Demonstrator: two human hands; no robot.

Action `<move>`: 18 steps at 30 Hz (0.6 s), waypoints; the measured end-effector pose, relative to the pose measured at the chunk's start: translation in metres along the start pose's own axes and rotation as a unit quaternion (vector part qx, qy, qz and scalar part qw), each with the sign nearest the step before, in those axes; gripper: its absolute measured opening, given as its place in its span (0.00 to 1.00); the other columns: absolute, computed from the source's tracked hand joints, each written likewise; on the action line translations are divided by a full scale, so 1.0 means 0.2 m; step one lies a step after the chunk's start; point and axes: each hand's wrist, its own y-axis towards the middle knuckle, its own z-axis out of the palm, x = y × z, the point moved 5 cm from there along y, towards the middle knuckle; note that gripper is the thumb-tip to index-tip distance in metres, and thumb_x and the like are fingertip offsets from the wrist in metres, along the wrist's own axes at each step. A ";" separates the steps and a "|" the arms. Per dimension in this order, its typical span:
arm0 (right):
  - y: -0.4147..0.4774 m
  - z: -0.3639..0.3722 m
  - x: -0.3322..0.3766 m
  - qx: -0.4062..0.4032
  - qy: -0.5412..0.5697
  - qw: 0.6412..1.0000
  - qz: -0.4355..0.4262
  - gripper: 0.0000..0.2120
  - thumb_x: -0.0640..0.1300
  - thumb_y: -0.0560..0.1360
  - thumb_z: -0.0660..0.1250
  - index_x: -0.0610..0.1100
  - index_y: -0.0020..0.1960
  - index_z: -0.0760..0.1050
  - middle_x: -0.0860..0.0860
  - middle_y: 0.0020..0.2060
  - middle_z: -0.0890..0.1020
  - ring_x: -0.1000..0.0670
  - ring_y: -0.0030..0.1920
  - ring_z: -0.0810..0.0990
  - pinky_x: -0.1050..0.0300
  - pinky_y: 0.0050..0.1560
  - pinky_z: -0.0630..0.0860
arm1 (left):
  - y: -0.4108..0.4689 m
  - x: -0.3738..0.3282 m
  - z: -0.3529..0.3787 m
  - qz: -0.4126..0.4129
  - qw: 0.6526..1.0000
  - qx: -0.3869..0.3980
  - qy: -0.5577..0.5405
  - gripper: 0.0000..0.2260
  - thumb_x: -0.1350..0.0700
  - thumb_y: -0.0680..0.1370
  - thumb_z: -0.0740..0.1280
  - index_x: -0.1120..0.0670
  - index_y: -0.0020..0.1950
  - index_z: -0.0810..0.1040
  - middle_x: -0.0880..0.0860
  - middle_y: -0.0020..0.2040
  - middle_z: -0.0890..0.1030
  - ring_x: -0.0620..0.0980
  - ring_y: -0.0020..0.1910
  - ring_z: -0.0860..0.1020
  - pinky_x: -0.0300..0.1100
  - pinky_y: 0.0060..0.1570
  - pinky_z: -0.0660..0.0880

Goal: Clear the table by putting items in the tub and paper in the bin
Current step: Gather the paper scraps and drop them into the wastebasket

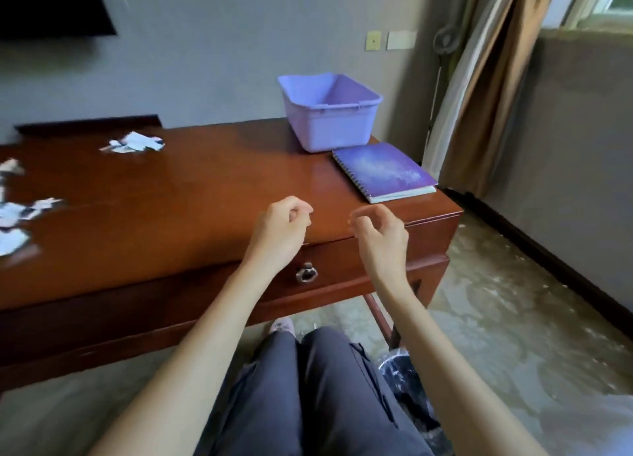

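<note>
As I look down past my knees (308, 397), I see a bin (407, 383) on the floor below my right forearm, lined with clear plastic and partly hidden by my leg. Just above it my two hands hover over the near edge of the worktop (191, 195), close together but not touching. My left hand (279, 231) has its fingers loosely curled in, thumb near the fingertips, and holds nothing. My right hand (382, 231) is curled the same way, half closed and empty. Under the left wrist a metal ring pull (306, 273) hangs on the drawer front.

Beyond the right hand, and a little to its right, a purple spiral notebook (385, 171) lies flat near the worktop's right edge. Just past the notebook stands the purple tub (329, 113), at the back of the worktop; what I can see of its inside is bare.

Well to the left of my left hand, torn paper (15, 222) lies scattered by the frame's left edge. Farther back on that side sits another clump of scraps (135, 142).
</note>
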 end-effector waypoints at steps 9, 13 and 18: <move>-0.21 0.88 0.36 0.276 -0.057 0.954 -0.098 0.10 0.38 0.75 0.60 0.43 0.49 0.79 0.46 0.46 0.83 0.49 0.44 0.76 0.59 0.44 0.69 | -0.12 0.41 -0.82 -0.124 0.968 -0.179 0.125 0.13 0.57 0.81 0.56 0.54 0.59 0.78 0.53 0.59 0.80 0.52 0.60 0.76 0.44 0.58 0.74; -0.27 1.21 0.49 0.347 -0.100 0.921 -0.148 0.12 0.40 0.77 0.59 0.43 0.58 0.77 0.47 0.54 0.79 0.50 0.54 0.77 0.63 0.50 0.68 | -0.13 0.59 -1.14 -0.185 0.927 -0.249 0.210 0.15 0.57 0.81 0.57 0.55 0.67 0.72 0.55 0.67 0.73 0.54 0.68 0.68 0.48 0.65 0.68; -0.38 1.72 0.61 0.462 -0.155 0.840 -0.238 0.27 0.49 0.76 0.64 0.48 0.72 0.62 0.46 0.74 0.60 0.45 0.74 0.60 0.51 0.72 0.63 | -0.16 0.86 -1.50 -0.276 0.837 -0.316 0.351 0.21 0.54 0.81 0.56 0.53 0.74 0.62 0.59 0.77 0.57 0.61 0.77 0.46 0.61 0.73 0.48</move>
